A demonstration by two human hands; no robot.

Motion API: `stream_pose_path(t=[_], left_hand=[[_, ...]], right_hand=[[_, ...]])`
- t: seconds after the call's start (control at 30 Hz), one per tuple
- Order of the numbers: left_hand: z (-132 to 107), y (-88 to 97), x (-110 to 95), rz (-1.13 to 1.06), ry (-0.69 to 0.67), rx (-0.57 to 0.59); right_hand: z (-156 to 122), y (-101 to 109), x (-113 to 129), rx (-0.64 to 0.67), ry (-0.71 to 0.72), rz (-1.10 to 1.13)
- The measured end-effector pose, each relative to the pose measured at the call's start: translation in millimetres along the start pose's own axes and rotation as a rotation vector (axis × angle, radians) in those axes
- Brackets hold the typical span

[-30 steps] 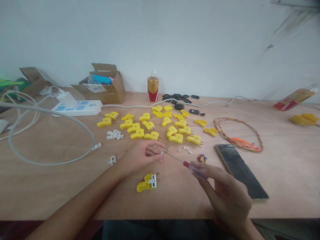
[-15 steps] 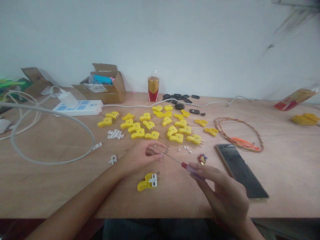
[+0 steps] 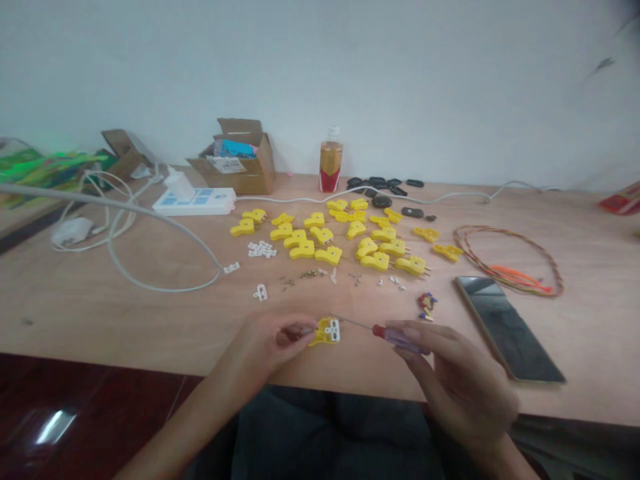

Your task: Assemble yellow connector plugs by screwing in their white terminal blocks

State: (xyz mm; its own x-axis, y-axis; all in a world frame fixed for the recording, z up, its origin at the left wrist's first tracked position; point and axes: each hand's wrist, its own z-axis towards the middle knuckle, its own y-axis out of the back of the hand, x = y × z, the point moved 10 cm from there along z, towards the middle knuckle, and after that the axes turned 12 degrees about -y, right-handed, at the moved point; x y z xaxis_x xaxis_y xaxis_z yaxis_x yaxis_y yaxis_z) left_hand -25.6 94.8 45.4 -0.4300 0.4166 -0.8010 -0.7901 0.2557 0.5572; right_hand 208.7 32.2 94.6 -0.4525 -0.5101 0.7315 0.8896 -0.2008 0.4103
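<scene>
The left hand (image 3: 265, 343) pinches a yellow plug housing (image 3: 329, 331), the right hand (image 3: 455, 380) grips a red-handled screwdriver (image 3: 397, 339) — farther off lie many other yellow plug housings (image 3: 329, 255).

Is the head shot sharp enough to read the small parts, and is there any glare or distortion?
In the head view, the tiny metal parts blur into specks, glare sits on the dark floor, the phone reflects dully, and a dark smudge marks the wall at top right.
</scene>
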Motion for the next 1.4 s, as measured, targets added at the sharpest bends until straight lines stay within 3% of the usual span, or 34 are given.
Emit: stream_pose_path(t=[0.2, 0.4, 0.73, 1.0, 1.4], left_hand=[[-14, 5.8, -14, 0.209, -0.182, -0.078], [-18, 5.3, -28, 0.314, -0.322, -0.120], [-11, -7.5, 3, 0.189, -0.144, -0.139], [-17, -3.3, 16, 0.086, 0.023, -0.198], [-17, 0.8, 19, 0.044, 0.061, -0.231]], right_hand=[[-10, 2, -43, -0.070, -0.150, 0.070], [-12, -2, -49, -0.042, -0.188, 0.095], [-9, -3, -43, -0.026, -0.151, 0.079], [-8, -4, -41, -0.029, -0.150, 0.056], [-8, -3, -41, -0.024, -0.147, 0.064]])
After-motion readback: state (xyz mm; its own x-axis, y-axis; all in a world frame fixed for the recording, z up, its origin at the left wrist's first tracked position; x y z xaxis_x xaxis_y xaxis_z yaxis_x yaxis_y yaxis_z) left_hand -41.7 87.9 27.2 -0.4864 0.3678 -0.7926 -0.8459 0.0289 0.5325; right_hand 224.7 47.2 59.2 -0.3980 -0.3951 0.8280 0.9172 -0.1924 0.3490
